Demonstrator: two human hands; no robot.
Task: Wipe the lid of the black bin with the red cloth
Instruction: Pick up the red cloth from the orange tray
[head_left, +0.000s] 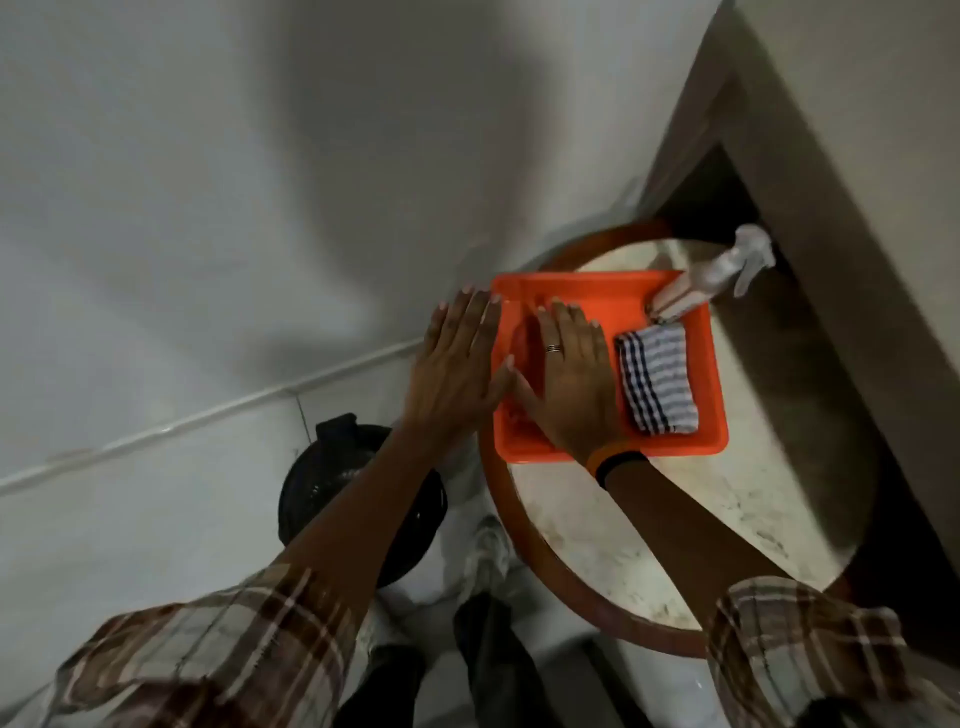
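— Plaid sleeves (218, 654) fill the bottom edge, nearest the lens, with dark trouser legs between them. What are the hands doing?

— Both reach toward twelve o'clock. The right hand (571, 379) lies flat, fingers spread, inside the orange tray (597, 283); it wears a ring and an orange-and-black wristband. Beneath its palm shows a strip of the red cloth (521, 340), pressed down but not pinched. The left hand (457, 364) is open too, fingers straight, over the tray's nine o'clock rim, gripping nothing.

— Anything else in that tray?

— A folded blue-and-white checked cloth (655, 379) at three o'clock of the right hand, and a clear spray bottle (711, 278) leaning at the tray's one o'clock corner. The tray rests on a round marble table (649, 535) with a wooden rim.

— And the bin?

— The black bin (337, 483) stands on the floor at seven o'clock from the tray, partly hidden by the left forearm, its lid (332, 467) closed.
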